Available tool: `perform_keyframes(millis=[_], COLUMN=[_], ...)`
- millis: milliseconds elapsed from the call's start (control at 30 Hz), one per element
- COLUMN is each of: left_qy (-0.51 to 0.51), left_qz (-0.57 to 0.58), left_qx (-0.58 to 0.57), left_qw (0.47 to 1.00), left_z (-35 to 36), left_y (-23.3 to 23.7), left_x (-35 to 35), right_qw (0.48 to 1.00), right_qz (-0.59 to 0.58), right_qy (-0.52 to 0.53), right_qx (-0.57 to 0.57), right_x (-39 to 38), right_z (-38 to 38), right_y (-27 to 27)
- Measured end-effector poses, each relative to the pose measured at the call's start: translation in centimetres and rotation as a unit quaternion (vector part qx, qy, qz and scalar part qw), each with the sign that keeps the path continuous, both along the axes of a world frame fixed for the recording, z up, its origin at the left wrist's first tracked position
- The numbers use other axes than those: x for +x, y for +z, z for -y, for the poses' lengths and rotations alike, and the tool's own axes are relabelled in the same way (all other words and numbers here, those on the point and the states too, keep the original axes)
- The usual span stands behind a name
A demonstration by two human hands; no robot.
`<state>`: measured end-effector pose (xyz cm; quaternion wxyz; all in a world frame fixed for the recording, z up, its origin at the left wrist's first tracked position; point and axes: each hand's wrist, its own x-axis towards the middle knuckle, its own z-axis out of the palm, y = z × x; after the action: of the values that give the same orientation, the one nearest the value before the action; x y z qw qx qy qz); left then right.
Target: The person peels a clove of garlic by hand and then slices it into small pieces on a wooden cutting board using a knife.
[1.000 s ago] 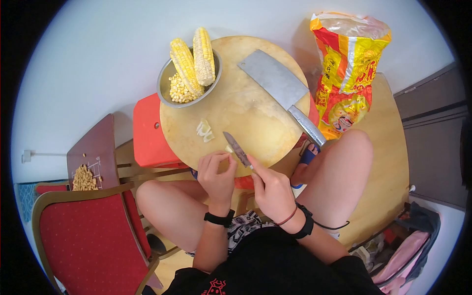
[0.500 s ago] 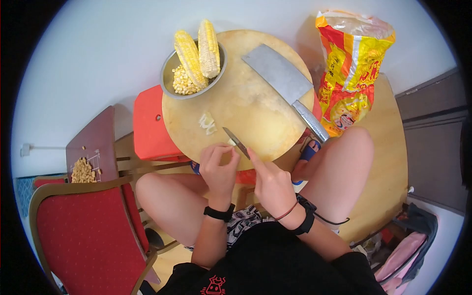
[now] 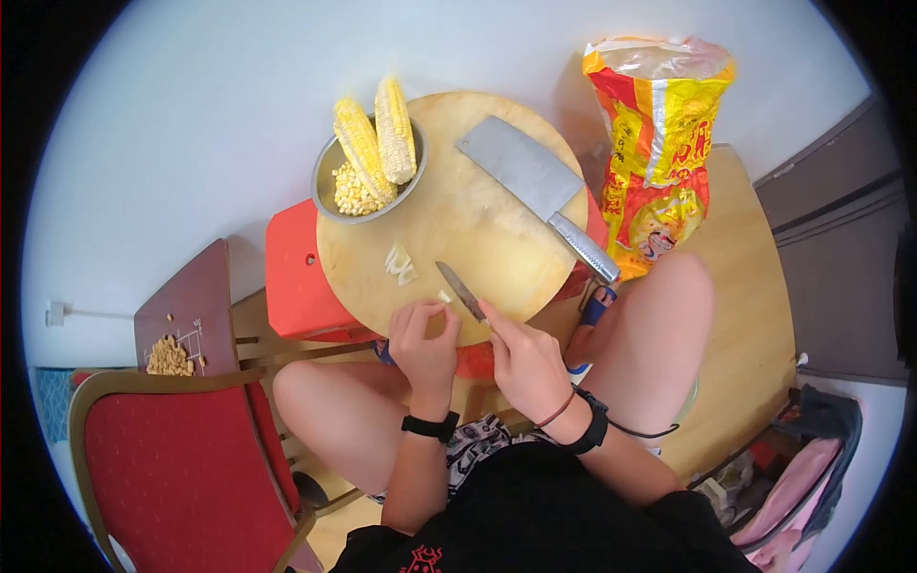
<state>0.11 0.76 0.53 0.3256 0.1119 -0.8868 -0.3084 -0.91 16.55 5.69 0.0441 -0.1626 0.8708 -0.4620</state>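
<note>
My right hand (image 3: 523,358) is wrapped round the handle of a small knife (image 3: 460,290), its blade pointing up and left over the round wooden board (image 3: 478,239). Close to its left, my left hand (image 3: 425,339) is pinched at the board's near edge, with a small pale piece (image 3: 444,297) at its fingertips. Several pale slices (image 3: 400,265) lie on the board's left part. A large cleaver (image 3: 523,167) rests across the upper right of the board, its metal handle reaching past the edge.
A metal bowl (image 3: 325,191) with two corn cobs (image 3: 394,132) and loose kernels stands at the board's upper left. Red stool (image 3: 301,272) beneath; yellow-red bag (image 3: 659,143) at right. A red chair (image 3: 181,477) and a side table with a brown pile (image 3: 170,357) are left.
The whole view has shifted, with the board now lower in it. The knife blade stands a little apart from my left fingers, where it was close against the pale piece before.
</note>
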Motion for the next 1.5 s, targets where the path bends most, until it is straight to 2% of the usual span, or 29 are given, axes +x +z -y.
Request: perform_keyframes(millis=[367,467,833,933,1500], left_qy=[0.0,0.002,0.004,0.008,-0.031], left_qz=[0.008,0.001,0.013,0.059,0.096], left_qx=[0.007,0.015,0.009,0.032,-0.006], left_qw=[1.0,1.0,1.0,0.998,0.995], left_z=[-0.2,-0.1,0.0,0.1,1.1], left_y=[0.0,0.1,0.3,0.9,2.3], left_x=[0.3,-0.1,0.1,0.3,-0.3], right_qw=[1.0,0.998,0.997,0.996,0.989], right_qz=[0.01,-0.003,0.049,0.081,0.124], right_qy=[0.021,0.028,0.008,0.018,0.051], right_qx=[-0.006,0.054,-0.057,-0.044,-0.06], right_x=[0.5,0.3,0.1,-0.3,-1.2], right_z=[0.0,-0.1,-0.3,-0.7,-1.5], right_y=[0.0,0.1,0.5,1.0,1.4])
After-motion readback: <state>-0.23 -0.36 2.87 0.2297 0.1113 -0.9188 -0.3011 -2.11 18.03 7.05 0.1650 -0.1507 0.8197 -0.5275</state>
